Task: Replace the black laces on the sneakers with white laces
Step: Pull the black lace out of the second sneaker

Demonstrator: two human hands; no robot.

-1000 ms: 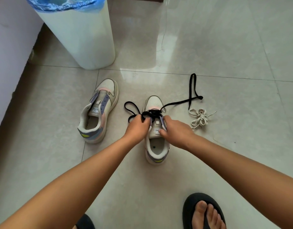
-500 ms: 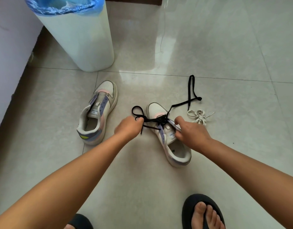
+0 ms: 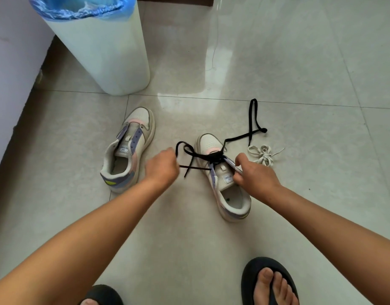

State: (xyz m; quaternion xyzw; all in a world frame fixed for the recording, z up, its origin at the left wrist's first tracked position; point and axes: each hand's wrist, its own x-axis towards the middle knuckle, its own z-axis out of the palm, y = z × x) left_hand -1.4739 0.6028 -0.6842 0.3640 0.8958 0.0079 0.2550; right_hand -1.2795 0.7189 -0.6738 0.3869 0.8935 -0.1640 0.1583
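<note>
Two pale sneakers lie on the tiled floor. The left sneaker (image 3: 129, 153) has no lace. The right sneaker (image 3: 224, 179) still carries a black lace (image 3: 197, 155) through its front eyelets. My left hand (image 3: 162, 167) grips a loop of that lace and holds it out to the left of the shoe. My right hand (image 3: 254, 175) pinches the right sneaker's eyelet flap beside the tongue. The lace's other end trails right over the floor (image 3: 252, 128). A bundled white lace (image 3: 264, 156) lies just right of the shoe.
A white bin (image 3: 106, 56) with a blue liner stands at the back left beside a wall (image 3: 11, 62). My feet in dark sandals, right (image 3: 271, 282) and left (image 3: 99, 297), sit at the bottom edge.
The right sneaker has swung so its heel points down-right. My left hand has pulled the black lace out to the left, away from the shoe. My right hand stayed on the eyelet flap.
</note>
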